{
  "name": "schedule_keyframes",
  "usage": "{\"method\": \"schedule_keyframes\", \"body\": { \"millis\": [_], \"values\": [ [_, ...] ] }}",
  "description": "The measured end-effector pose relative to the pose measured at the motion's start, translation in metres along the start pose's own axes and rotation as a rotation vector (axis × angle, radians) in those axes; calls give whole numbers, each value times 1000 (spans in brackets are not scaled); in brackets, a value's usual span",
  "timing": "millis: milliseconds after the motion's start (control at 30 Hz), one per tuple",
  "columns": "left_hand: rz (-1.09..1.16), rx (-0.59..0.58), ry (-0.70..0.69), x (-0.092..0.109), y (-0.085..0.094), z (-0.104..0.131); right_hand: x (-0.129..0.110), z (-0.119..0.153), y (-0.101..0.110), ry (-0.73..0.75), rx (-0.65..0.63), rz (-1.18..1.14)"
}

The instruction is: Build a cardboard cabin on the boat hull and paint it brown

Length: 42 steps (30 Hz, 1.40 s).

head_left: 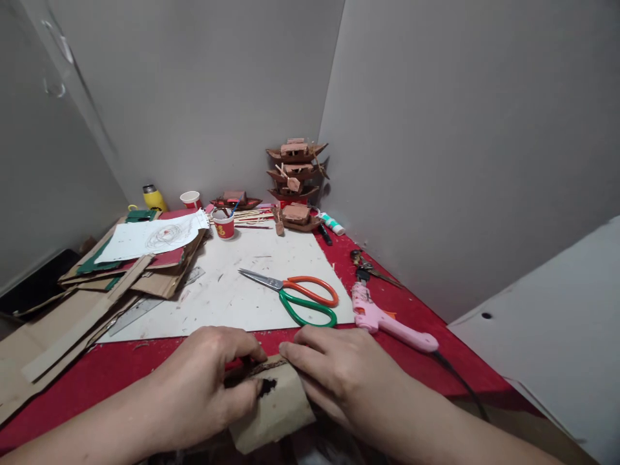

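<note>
At the table's near edge, both hands are closed on a bent piece of tan cardboard (285,410) with a dark patch or hole near its upper left. My left hand (213,381) pinches its left side, thumb beside the dark patch. My right hand (339,374) grips the right side, fingers along the top edge. Just beyond them, scissors (281,284) with one orange and one green handle lie on a white board (227,310). A pink glue gun (392,326) rests to the right of my right hand.
On the left are stacked cardboard pieces (159,284) under a drawn-on paper (145,239). Small model boats (295,171) are stacked at the back, near a red paper cup (223,226) and thin sticks (254,217). Pliers (382,274) lie by the right wall.
</note>
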<state>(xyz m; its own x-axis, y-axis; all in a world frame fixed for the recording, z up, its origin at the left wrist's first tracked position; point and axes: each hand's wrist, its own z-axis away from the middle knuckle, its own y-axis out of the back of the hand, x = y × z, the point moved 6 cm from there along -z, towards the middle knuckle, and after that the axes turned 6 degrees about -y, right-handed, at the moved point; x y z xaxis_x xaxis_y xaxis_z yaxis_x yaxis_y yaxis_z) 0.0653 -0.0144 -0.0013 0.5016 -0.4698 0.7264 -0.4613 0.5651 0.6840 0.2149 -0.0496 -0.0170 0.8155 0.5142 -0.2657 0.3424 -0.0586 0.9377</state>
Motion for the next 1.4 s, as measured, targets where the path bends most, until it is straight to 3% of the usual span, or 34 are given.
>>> {"method": "schedule_keyframes", "body": {
  "millis": [100,167,267,333,433,533,733,967,1133,1400],
  "values": [
    [116,40,3,-4,10,-1,15,-10,-3,-104,-16,-178],
    [222,144,8,-16,26,-3,30,-22,-8,-200,-39,-304],
    [381,353,45,-49,56,-6,47,-41,-18,-299,-71,-361],
    [440,430,119,-76,68,-8,53,-52,-23,-322,-61,-348],
    [472,399,156,-103,69,-14,55,-62,-24,-333,-51,-330],
    [520,325,175,-117,60,-17,57,-60,-17,-337,-51,-297],
    [563,200,181,-121,50,-17,81,-45,2,-399,-28,-85],
    [524,39,163,-115,48,-8,92,-50,-11,-372,-184,107],
    [545,-97,100,-110,40,-2,95,-63,-9,-321,-251,177],
    [483,7,61,-105,41,-3,145,-84,-1,-393,-160,158]
  ]
}}
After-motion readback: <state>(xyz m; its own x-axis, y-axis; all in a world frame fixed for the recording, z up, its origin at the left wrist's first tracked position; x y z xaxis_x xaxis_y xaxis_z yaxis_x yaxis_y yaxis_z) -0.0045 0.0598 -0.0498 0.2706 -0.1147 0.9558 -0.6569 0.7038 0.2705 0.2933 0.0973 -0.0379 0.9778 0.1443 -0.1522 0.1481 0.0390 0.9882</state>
